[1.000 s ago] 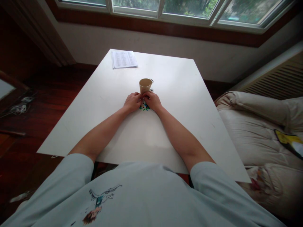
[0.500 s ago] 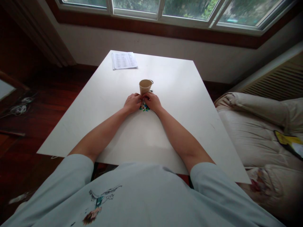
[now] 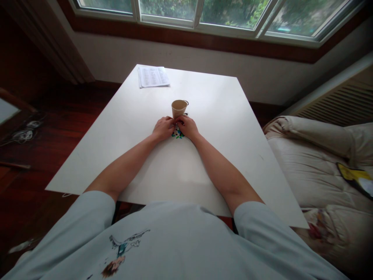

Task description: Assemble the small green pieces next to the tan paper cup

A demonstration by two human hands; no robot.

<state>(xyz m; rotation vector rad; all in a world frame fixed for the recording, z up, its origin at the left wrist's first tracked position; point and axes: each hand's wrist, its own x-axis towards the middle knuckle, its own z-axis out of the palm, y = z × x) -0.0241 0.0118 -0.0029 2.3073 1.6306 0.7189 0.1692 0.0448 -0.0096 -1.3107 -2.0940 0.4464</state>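
We see both arms stretched forward over the white table (image 3: 177, 175), elbows set wide and forearms slanting inward until the hands nearly meet at the middle. The left hand (image 3: 164, 128) lies low with its back up, fingers bent toward the right; the right hand (image 3: 189, 126) mirrors it, knuckles raised and fingers curled inward. Their fingertips come together just in front of the brown cup (image 3: 178, 109), which stands upright with its open mouth toward us. We cannot tell whether either hand pinches anything, because the tips are too small and partly hidden. The small blue, green and dark pieces (image 3: 177, 135) lie on the tabletop between the hands, on our side of the fingertips. Compared with a second ago, we find the hands in much the same pose, and the cup keeps its place beyond them. Our view has tipped up slightly: table, cup and hands sit a little lower, and more of the window (image 3: 230, 13) shows.
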